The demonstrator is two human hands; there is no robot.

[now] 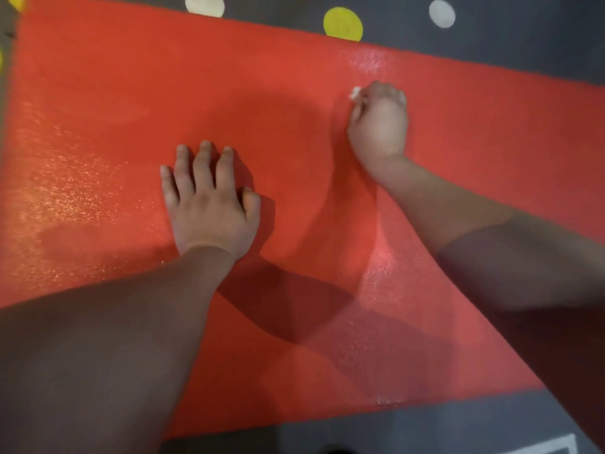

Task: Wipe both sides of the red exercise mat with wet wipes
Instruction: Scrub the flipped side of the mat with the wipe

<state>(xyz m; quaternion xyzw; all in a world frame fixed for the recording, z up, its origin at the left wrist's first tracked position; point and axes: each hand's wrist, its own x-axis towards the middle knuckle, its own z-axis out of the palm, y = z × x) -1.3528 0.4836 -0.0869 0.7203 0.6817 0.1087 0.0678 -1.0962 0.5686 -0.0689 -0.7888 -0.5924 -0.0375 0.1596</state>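
We are in the middle of wiping the upper face of the red exercise mat (131,93), which lies flat on a dark grey floor covering (523,34) dotted with yellow and white circles (342,23). Our left hand (209,204) rests palm down near the mat's middle, fingers straight and spread, bracing it. Our right hand (378,121) is nearer the far edge, its fingers curled round a bunched wet wipe (355,92), of which only a white scrap peeks out by the knuckles. Glistening patches at the left, just beyond the right hand and beneath the right forearm suggest those parts are already damp; whether the underside has been done we cannot tell. The next move calls for steady strokes over the duller, dry-looking stretches, the left hand pinning the mat so that it does not slide or ruckle. We find no brand, label or readable writing; a white outline (553,448) at the lower right is too cropped to identify.
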